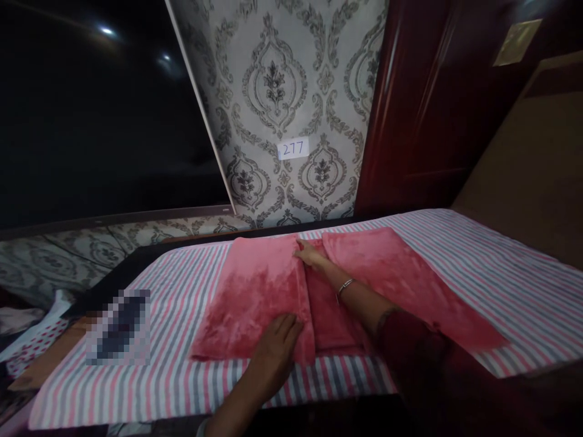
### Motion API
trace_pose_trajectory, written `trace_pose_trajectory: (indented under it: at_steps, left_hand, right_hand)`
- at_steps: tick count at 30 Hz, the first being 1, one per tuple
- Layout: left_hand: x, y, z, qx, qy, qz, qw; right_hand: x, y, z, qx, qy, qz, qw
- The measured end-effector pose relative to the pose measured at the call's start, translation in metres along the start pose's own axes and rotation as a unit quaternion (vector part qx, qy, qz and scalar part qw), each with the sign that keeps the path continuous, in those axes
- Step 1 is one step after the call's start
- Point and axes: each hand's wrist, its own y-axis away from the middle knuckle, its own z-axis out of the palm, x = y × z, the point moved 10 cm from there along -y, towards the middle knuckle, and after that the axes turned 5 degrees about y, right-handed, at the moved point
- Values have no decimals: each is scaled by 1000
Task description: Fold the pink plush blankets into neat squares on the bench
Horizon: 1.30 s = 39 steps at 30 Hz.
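Note:
A pink plush cloth (259,285) lies partly folded on a striped sheet, its left and right parts turned inward over a darker middle layer (330,309). Near the front edge of the left part, my left hand (277,340) rests flat on the pile with its fingers stretched out. Reaching across the middle, my right hand (310,252) closes its fingertips on the inner edge of the left fold, close to the far side. A thin bracelet (345,286) circles my right wrist. The right part (401,285) of the cloth spreads flat beside my forearm.
Beneath the cloth, a pink, grey and white striped sheet (168,340) covers the table. A large dark screen (100,115) stands at the back left. Patterned wallpaper bears a paper label (293,148) reading 277. Brown cardboard (532,145) leans at the right; a blurred dark patch (121,328) lies left.

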Motion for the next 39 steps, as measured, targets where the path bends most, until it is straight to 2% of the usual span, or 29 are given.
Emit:
trace_pose_trajectory:
  at_steps: [5, 9, 15, 17, 20, 22, 24, 27, 30, 32, 34, 39]
  left_hand:
    - [5, -2, -18, 97, -35, 38, 994]
    - [11, -15, -18, 103, -24, 29, 994]
    - [26, -34, 13, -20, 7, -6, 1000]
    - [28, -32, 8, -49, 48, -20, 997]
    - [27, -26, -12, -96, 157, -23, 983]
    - [14, -26, -32, -97, 205, -38, 973]
    - [-14, -30, -54, -68, 189, -87, 976]
    - [-76, -31, -78, -38, 48, -221, 973]
    - [-124, -12, -93, -32, -70, -339, 938]
    - [-139, 8, -97, -18, -76, -383, 921]
    - [-145, 32, -96, -5, -41, -417, 908]
    - [-144, 88, -83, 6, 79, -488, 869]
  right_hand:
    - [-10, -2, -2, 35, 40, -44, 998]
    - [-13, -2, -19, 78, 90, -67, 991]
    - [-2, 3, -37, 87, 190, -51, 977]
    - [-4, 7, -38, 84, 220, -58, 970]
    - [-14, 17, -36, 88, 260, -76, 959]
    - [-24, 29, -30, 95, 298, -99, 945]
    - [-35, 44, -16, 90, 365, -141, 916]
    - [-41, 64, 16, 53, 470, -205, 857]
    - [-32, 65, 36, 10, 507, -221, 833]
    - [-27, 54, 43, -11, 501, -221, 837]
    - [-28, 35, 50, -31, 470, -227, 852]
    - [-53, -16, 80, -63, 418, -254, 870]
